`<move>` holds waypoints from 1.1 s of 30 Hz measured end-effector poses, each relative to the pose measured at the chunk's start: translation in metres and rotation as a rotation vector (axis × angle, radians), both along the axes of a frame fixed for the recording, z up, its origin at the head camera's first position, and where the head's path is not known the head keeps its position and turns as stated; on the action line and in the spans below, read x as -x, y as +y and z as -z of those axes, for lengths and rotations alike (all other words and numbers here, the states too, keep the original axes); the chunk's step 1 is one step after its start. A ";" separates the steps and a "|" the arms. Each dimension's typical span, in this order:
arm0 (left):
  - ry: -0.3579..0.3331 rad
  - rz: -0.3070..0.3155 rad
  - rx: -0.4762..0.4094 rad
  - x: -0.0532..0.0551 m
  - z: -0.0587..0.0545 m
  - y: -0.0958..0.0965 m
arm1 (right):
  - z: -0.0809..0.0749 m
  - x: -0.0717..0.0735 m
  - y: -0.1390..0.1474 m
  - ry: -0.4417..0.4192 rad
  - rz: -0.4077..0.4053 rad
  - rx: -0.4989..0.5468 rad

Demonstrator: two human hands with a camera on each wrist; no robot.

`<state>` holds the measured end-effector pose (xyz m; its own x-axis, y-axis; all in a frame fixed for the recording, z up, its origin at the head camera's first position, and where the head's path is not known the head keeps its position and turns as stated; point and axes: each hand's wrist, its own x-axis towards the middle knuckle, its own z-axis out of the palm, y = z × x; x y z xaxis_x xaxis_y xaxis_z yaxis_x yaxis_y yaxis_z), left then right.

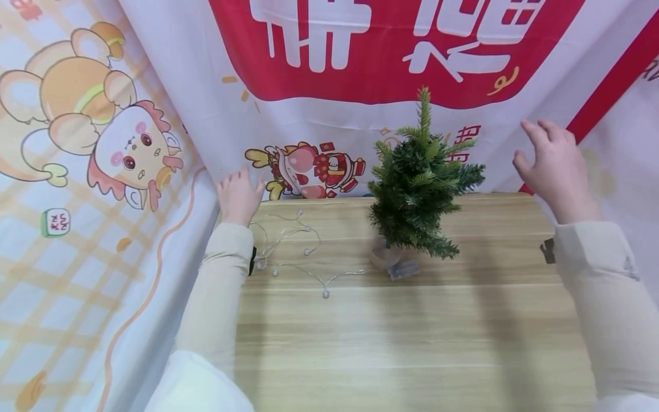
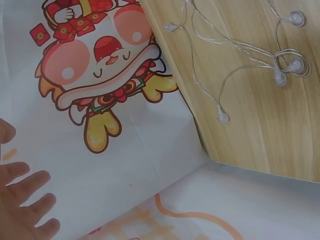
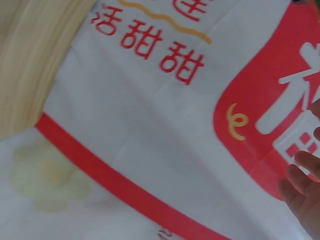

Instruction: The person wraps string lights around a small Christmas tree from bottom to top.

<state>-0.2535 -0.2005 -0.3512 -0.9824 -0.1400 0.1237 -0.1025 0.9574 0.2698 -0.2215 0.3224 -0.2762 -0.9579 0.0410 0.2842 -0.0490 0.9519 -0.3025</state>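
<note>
A small artificial pine tree [image 1: 419, 189] stands upright toward the back of the wooden table, on a pale rounded base [image 1: 383, 257]. Beside that base lies a clear battery box [image 1: 404, 270]. A string of small clear bulbs on thin wire [image 1: 325, 293] sprawls over the table's left part, also seen in the left wrist view as the string lights [image 2: 279, 77]. My left hand [image 1: 239, 197], fingers spread, is at the back left corner by the string lights and holds nothing. Raised off to the tree's right, my right hand [image 1: 556, 166] holds nothing, its fingers loosely bent.
The wooden table [image 1: 412, 343] meets a printed cloth backdrop [image 1: 319, 120] behind it. A cartoon-printed cloth [image 1: 128, 229] covers the left side, and white cloth with a red band [image 1: 607, 97] hangs on the right. Dark wrist camera parts [image 1: 548, 250] show at the cuffs.
</note>
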 end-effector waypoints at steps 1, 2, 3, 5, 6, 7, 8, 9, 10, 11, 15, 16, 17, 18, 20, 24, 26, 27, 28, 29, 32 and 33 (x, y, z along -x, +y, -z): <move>0.001 0.005 -0.002 0.000 0.000 0.000 | -0.002 -0.002 -0.003 0.029 0.000 -0.001; 0.004 0.011 0.001 0.000 0.001 0.000 | -0.005 -0.005 -0.007 0.060 0.000 0.000; 0.007 0.017 0.004 0.000 0.002 0.000 | -0.008 -0.007 -0.010 0.089 0.001 0.004; 0.024 0.028 0.005 0.001 0.004 0.000 | -0.014 -0.013 -0.018 0.147 0.002 0.025; 0.039 0.032 0.004 0.002 0.005 0.000 | -0.017 -0.016 -0.023 0.177 -0.002 0.038; 0.054 0.035 0.005 0.002 0.006 0.000 | -0.020 -0.019 -0.027 0.209 -0.006 0.052; 0.074 0.038 0.006 0.002 0.006 0.001 | -0.023 -0.022 -0.032 0.240 -0.011 0.066; 0.096 0.040 0.009 0.002 0.007 0.001 | -0.026 -0.026 -0.037 0.267 -0.015 0.079; 0.116 0.045 0.012 0.002 0.007 0.002 | -0.030 -0.029 -0.043 0.297 -0.022 0.095; 0.135 0.051 0.016 0.001 0.007 0.003 | -0.033 -0.033 -0.048 0.323 -0.028 0.112; 0.209 0.086 0.043 -0.002 0.010 0.009 | -0.047 -0.049 -0.071 0.413 -0.055 0.169; 0.219 0.098 0.046 -0.003 0.010 0.011 | -0.050 -0.052 -0.077 0.440 -0.072 0.176; 0.227 0.111 0.051 -0.004 0.012 0.012 | -0.052 -0.055 -0.082 0.472 -0.093 0.180; 0.235 0.125 0.059 -0.004 0.013 0.013 | -0.053 -0.057 -0.088 0.503 -0.120 0.169; 0.243 0.150 0.068 -0.005 0.017 0.014 | -0.054 -0.060 -0.100 0.571 -0.176 0.158; 0.222 0.167 0.070 -0.005 0.024 0.014 | -0.049 -0.061 -0.124 0.662 -0.286 0.138; 0.201 0.165 0.060 -0.006 0.027 0.014 | -0.046 -0.062 -0.136 0.688 -0.327 0.134; 0.193 0.167 0.057 -0.007 0.028 0.013 | -0.044 -0.062 -0.142 0.700 -0.351 0.120; 0.188 0.167 0.055 -0.007 0.029 0.013 | -0.042 -0.062 -0.147 0.709 -0.377 0.105; 0.182 0.168 0.051 -0.008 0.030 0.012 | -0.040 -0.062 -0.152 0.721 -0.399 0.087; 0.161 0.170 0.047 -0.012 0.035 0.009 | -0.033 -0.064 -0.167 0.763 -0.476 0.042; 0.154 0.171 0.046 -0.013 0.036 0.007 | -0.031 -0.064 -0.172 0.777 -0.499 0.024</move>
<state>-0.2400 -0.1932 -0.3876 -0.9604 0.0359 0.2764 0.1012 0.9689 0.2257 -0.1570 0.1508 -0.2453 -0.4063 -0.3114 0.8591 -0.6497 0.7595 -0.0319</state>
